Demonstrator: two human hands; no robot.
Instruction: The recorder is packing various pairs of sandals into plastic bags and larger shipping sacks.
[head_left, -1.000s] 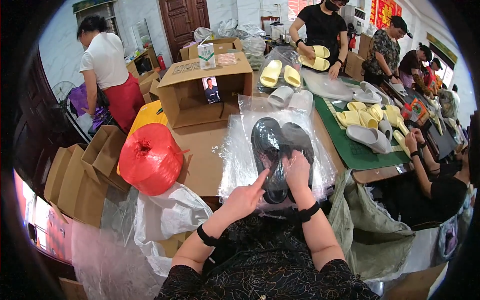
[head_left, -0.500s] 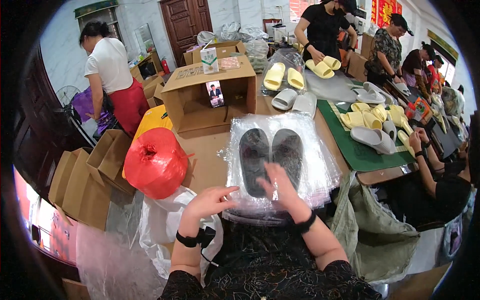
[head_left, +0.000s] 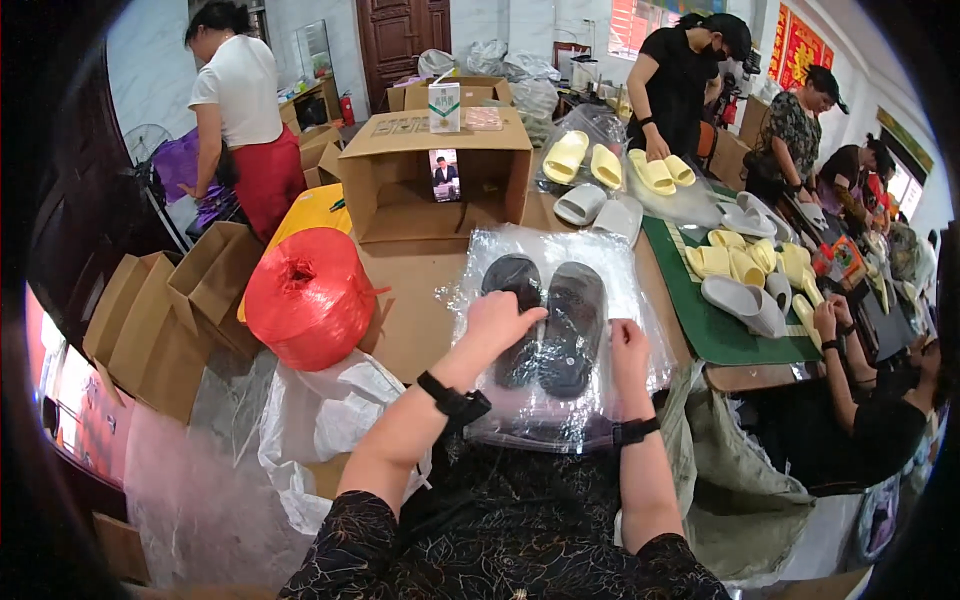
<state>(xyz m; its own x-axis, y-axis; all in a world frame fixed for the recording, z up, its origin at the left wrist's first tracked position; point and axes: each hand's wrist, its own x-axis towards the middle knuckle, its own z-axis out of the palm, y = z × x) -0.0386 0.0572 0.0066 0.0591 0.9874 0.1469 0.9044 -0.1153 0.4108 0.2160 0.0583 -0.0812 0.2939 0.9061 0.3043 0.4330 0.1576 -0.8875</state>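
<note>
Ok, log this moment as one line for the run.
left hand: flat on clear plastic bag over dark slippers | right hand: flat on bag beside slippers | red twine spool left

Wearer's body, head view: two bare forearms, dark patterned garment, black bands at both wrists.

Left hand (head_left: 497, 322) and right hand (head_left: 628, 352) both bare, no gloves or rings discernible. Left wrist carries a black strap (head_left: 455, 400) with a small bulky black unit on it, like a watch or clip-on device; exact kind cannot be told. Right wrist carries a plainer black band (head_left: 636, 431), flat and narrow. Forearms uncovered to above the elbow. Short sleeves and torso in a black fabric (head_left: 520, 530) with a fine pale, lace-like or squiggled print throughout.
</note>
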